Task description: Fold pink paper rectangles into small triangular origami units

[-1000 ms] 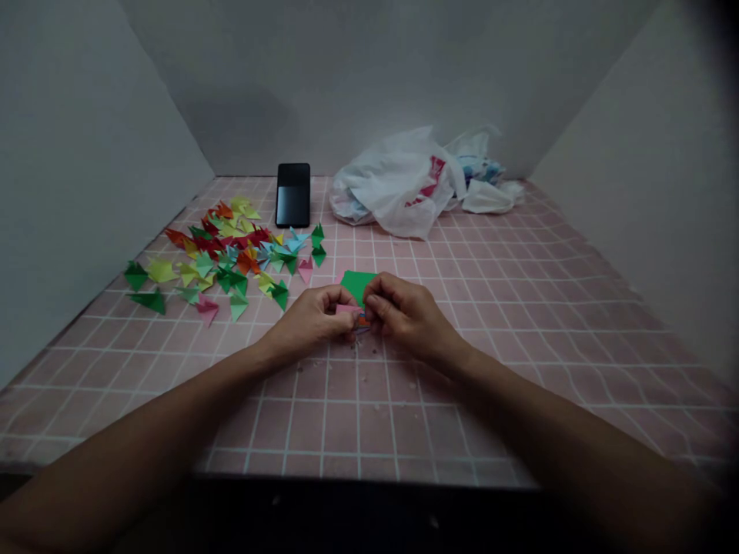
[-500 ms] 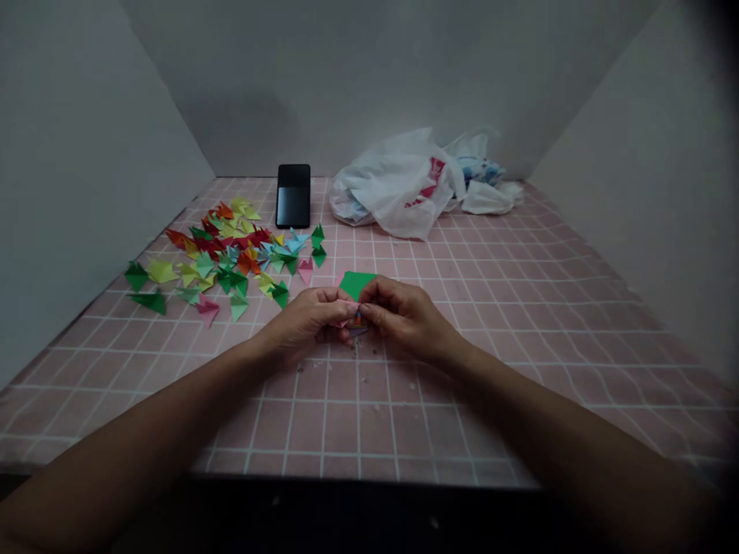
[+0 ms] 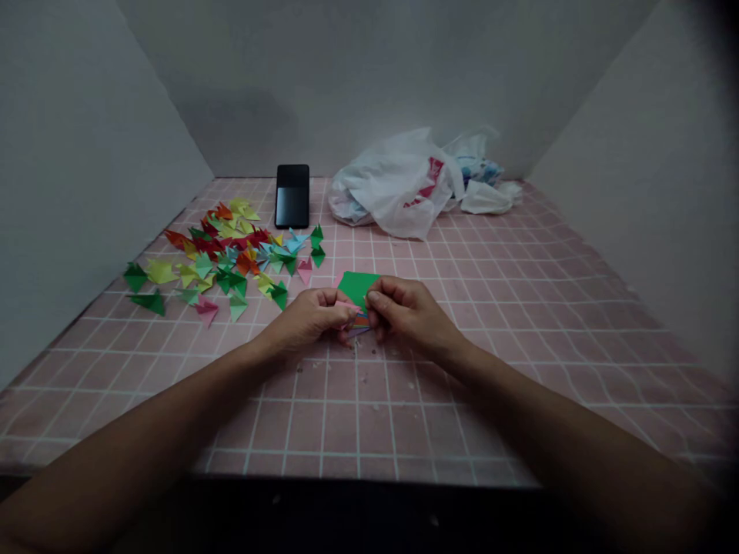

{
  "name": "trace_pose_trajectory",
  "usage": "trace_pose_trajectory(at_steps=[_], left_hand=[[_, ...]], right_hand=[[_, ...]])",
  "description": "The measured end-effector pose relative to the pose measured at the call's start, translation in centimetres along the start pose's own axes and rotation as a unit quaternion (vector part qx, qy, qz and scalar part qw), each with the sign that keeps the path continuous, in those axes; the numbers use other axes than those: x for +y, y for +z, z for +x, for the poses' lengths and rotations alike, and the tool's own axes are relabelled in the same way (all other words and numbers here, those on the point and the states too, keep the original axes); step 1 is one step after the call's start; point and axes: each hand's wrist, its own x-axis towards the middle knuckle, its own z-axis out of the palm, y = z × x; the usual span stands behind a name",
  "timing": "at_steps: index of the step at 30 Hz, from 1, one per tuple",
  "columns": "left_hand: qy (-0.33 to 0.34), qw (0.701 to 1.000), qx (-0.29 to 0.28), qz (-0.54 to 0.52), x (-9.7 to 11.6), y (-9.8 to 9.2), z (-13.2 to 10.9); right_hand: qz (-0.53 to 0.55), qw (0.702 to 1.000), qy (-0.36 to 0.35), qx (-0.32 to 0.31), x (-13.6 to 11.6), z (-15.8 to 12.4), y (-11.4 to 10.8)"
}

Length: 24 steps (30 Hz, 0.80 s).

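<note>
Both my hands are together at the middle of the table, just in front of a green paper sheet point(image 3: 356, 288). My left hand point(image 3: 309, 317) pinches a small pink paper piece point(image 3: 349, 309) at its fingertips. My right hand point(image 3: 405, 312) closes on a small multicoloured striped paper fold point(image 3: 361, 322) beside the pink piece. The fingers hide most of that fold. I cannot tell whether the green sheet is joined to what my hands hold or lies on the table.
Several folded paper triangles point(image 3: 225, 258) in many colours lie in a heap left of my hands. Behind them stands a black smartphone point(image 3: 292, 196). A white plastic bag point(image 3: 392, 185) lies at the back on the pink tiled table point(image 3: 490, 338), between grey walls. Paper crumbs point(image 3: 300, 368) sit near my hands.
My hands have drawn slightly apart, showing more of the striped fold and green sheet. The green sheet has shifted a little to the right.
</note>
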Motion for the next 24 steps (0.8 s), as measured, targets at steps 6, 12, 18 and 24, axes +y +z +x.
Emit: trace_pose_trajectory(at_steps=[6, 12, 18, 24], left_hand=[[0.034, 0.996, 0.003, 0.08, -0.3, -0.08, 0.12], [0.046, 0.996, -0.009, 0.07, 0.08, 0.0, -0.07], [0.044, 0.996, 0.004, 0.083, 0.35, 0.0, -0.13], [0.045, 0.996, -0.007, 0.072, -0.05, -0.07, -0.02]], right_hand=[[-0.037, 0.999, -0.001, -0.032, 0.21, -0.38, 0.7], [-0.056, 0.998, -0.008, -0.039, -0.29, -0.39, 0.63], [-0.021, 1.0, -0.009, -0.022, 0.12, -0.1, 0.03], [-0.054, 0.998, -0.023, -0.029, 0.22, -0.25, 0.62]])
